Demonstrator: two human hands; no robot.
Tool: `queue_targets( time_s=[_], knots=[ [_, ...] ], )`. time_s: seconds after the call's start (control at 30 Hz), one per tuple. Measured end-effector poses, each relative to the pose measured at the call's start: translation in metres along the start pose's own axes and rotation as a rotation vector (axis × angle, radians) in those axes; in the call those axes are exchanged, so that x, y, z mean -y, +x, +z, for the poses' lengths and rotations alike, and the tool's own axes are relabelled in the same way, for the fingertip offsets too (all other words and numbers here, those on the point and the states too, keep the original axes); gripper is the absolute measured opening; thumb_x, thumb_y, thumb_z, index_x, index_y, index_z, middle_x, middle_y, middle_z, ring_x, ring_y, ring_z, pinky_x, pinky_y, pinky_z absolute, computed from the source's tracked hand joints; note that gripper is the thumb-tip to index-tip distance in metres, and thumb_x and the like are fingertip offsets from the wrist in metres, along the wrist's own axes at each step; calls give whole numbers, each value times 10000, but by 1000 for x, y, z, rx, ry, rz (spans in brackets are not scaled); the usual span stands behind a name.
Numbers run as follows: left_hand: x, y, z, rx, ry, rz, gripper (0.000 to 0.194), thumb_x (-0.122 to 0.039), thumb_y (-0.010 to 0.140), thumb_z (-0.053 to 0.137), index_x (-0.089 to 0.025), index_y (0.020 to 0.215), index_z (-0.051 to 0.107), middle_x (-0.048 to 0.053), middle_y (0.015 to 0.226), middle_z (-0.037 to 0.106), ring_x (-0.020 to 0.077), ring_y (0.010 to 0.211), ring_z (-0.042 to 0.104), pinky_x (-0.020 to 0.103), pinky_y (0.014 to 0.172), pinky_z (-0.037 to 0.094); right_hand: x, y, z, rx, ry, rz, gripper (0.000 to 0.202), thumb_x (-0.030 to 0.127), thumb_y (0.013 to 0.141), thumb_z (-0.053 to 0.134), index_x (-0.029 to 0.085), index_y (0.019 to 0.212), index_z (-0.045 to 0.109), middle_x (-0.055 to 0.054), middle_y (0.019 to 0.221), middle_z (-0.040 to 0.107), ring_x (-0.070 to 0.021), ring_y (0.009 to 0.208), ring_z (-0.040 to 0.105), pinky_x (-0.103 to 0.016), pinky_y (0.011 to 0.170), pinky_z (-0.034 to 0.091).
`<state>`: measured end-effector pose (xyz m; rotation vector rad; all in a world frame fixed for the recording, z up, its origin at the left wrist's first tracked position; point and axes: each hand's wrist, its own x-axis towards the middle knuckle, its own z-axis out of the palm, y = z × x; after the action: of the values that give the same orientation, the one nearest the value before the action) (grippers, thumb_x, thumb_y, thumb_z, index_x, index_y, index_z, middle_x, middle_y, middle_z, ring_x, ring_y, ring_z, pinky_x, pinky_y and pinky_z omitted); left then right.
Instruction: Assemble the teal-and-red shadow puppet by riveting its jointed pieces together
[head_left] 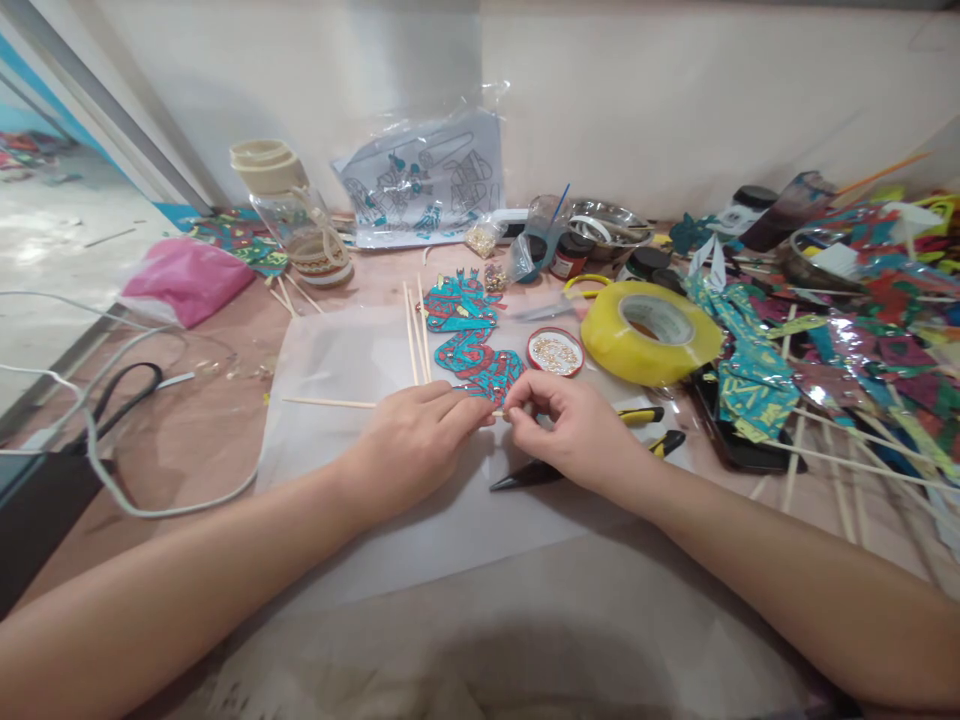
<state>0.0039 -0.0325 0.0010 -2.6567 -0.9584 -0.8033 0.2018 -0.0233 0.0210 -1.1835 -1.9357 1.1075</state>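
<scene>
A thin wooden stick (330, 403) runs under my left hand (426, 430), whose fingers are closed over it. My right hand (562, 425) pinches at the stick's right end, where a short bit shows between the hands. Just beyond my fingertips lies a flat turquoise and red jointed cut-out figure (469, 350) with small fasteners; its lower edge is partly hidden by my hands. Several loose sticks (415, 335) lie left of the figure. Under my right hand are pliers (517, 477) with yellow and black handles.
A red-rimmed lid (555, 352) of small metal fasteners sits beside a big yellow tape roll (651, 330). Cut-outs and sticks pile up on the right, partly over a black phone (739, 440). A glass bottle (300, 225), pink bag (187, 280) and white cable (94, 430) are left.
</scene>
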Motion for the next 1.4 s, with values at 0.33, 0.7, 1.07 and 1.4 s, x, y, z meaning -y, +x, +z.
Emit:
queue_targets(
  time_s=[0.33,0.7,1.07,1.4],
  knots=[
    [-1,2,-10,20,171,86,152,-160,945,463,-148,978,611,16,775,679,180,672,560,306,611,411,-8,3,3,131,289,220,50,237,783,531,201,763,504,63,562,511,-94,516,459,-217,500,358],
    [0,5,-1,33,-120,-161,263,-293,979,425,-163,867,624,12,691,663,152,614,601,266,584,435,-2,-2,-3,-70,-245,-228,65,154,803,518,193,830,563,17,706,608,-112,643,541,-218,619,415],
    [-1,3,-1,45,-97,-156,293,-311,980,415,-159,865,638,24,665,656,153,587,604,257,557,429,-2,-3,-2,-63,-308,-267,68,134,784,523,195,780,553,17,690,584,-115,638,531,-222,621,403],
    [0,2,-4,10,30,27,204,-173,959,431,-161,909,628,14,720,679,150,617,568,276,607,434,0,-2,3,12,42,24,35,157,740,537,191,746,543,52,625,520,-90,571,462,-205,532,349]
  ],
)
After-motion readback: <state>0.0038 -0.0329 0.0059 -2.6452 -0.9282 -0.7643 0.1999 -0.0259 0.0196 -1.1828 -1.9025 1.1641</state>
